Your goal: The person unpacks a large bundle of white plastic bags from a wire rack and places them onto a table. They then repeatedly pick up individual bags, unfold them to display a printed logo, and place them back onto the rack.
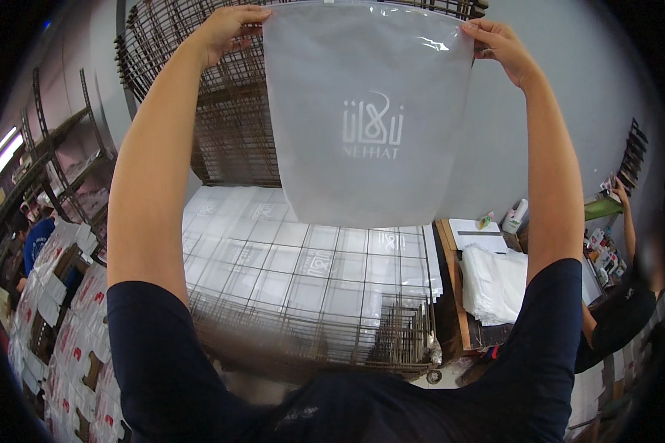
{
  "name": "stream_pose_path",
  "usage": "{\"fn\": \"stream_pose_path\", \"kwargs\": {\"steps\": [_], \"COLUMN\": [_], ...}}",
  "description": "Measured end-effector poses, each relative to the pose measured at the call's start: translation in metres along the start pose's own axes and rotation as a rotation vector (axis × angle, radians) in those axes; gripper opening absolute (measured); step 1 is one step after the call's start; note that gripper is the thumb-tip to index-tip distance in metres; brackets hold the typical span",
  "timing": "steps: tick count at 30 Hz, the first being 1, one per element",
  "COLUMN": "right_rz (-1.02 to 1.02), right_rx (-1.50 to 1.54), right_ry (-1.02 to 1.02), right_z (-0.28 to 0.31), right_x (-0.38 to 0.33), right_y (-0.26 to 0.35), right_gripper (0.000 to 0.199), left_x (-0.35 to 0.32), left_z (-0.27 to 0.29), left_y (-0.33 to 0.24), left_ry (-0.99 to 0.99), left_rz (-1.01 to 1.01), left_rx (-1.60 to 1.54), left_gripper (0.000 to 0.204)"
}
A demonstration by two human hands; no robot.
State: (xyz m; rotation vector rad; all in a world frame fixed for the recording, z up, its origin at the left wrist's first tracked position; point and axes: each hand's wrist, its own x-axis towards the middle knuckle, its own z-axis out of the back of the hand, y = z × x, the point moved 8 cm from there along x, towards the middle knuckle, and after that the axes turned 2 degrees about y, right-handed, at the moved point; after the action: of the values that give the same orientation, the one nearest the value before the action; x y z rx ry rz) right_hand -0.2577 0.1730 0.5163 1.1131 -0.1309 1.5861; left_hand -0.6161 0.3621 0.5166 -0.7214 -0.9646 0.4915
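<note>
I hold a frosted translucent plastic bag (362,111) with a white printed emblem up in front of me. My left hand (229,29) pinches its top left corner, and my right hand (499,44) pinches its top right corner. The bag hangs flat and upright between both raised arms. Below it, a wire drying rack shelf (310,325) carries several similar printed bags (273,251) laid flat in rows.
Raised wire rack shelves (222,125) tilt up behind the bag. A stack of white bags (495,284) lies on a wooden table at right, where another person (621,310) sits. White boxes (74,317) and metal shelving (66,170) fill the left side.
</note>
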Motion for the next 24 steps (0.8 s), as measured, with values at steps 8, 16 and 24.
{"fn": "stream_pose_path", "kwargs": {"steps": [8, 16, 24], "right_rz": [-0.030, 0.069, 0.147], "right_rx": [0.028, -0.103, 0.336], "right_ry": [-0.008, 0.066, 0.518], "right_z": [0.002, -0.039, -0.152], "right_x": [-0.012, -0.052, -0.078], "right_y": [-0.018, 0.052, 0.121], "right_gripper": [0.026, 0.026, 0.048], "left_x": [-0.004, -0.014, -0.007], "left_z": [-0.020, -0.037, -0.028], "left_y": [-0.016, -0.028, -0.021], "left_ry": [-0.029, -0.056, -0.003], "left_rz": [-0.072, -0.098, -0.201], "left_rx": [-0.048, -0.022, 0.133], "left_gripper": [0.020, 0.020, 0.020]}}
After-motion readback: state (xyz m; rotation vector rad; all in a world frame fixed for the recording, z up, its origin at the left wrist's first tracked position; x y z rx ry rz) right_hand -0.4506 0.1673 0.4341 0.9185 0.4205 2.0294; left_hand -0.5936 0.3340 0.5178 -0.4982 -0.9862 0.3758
